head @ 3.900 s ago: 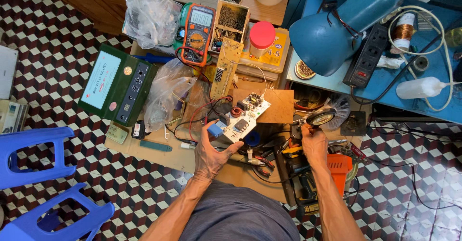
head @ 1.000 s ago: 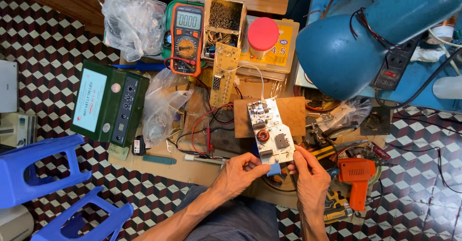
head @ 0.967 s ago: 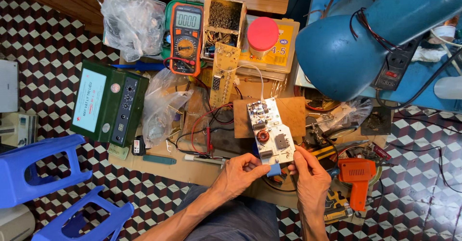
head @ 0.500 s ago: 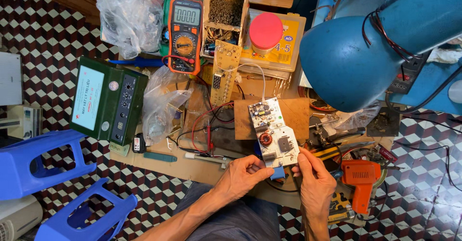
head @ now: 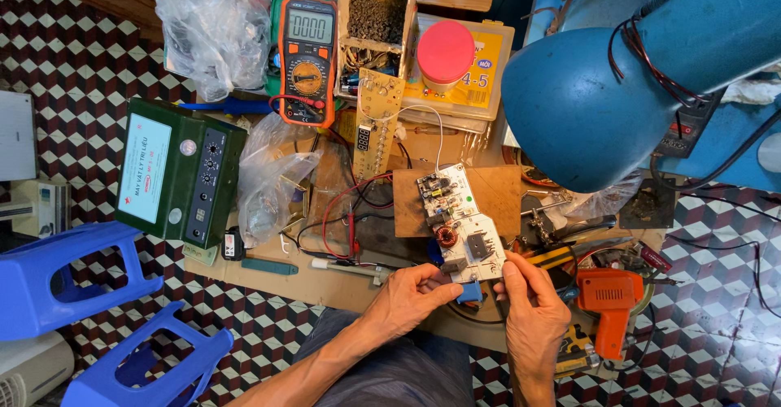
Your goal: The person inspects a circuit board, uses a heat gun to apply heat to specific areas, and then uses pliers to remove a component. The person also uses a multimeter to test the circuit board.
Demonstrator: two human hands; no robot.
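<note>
A white circuit board (head: 457, 224) with a copper coil and small parts lies tilted over a brown wooden block (head: 496, 200). My left hand (head: 411, 293) grips the board's near edge from the left, thumb on its corner. My right hand (head: 529, 309) pinches the board's near right corner. A small blue piece (head: 469, 292) shows just under the board between both hands. Red and black wires (head: 342, 220) trail left of the board.
An orange multimeter (head: 307, 59), a green box meter (head: 175, 171), plastic bags (head: 213, 29), a long perforated board (head: 376, 122), a red-lidded jar (head: 445, 52), a blue lamp shade (head: 586, 106) and an orange soldering gun (head: 608, 305) surround the hands. Blue stools (head: 65, 281) stand left.
Both hands came together at the board's near edge; before, the left hand held it alone while the right hand was out at the tools. In the last second they barely shift.
</note>
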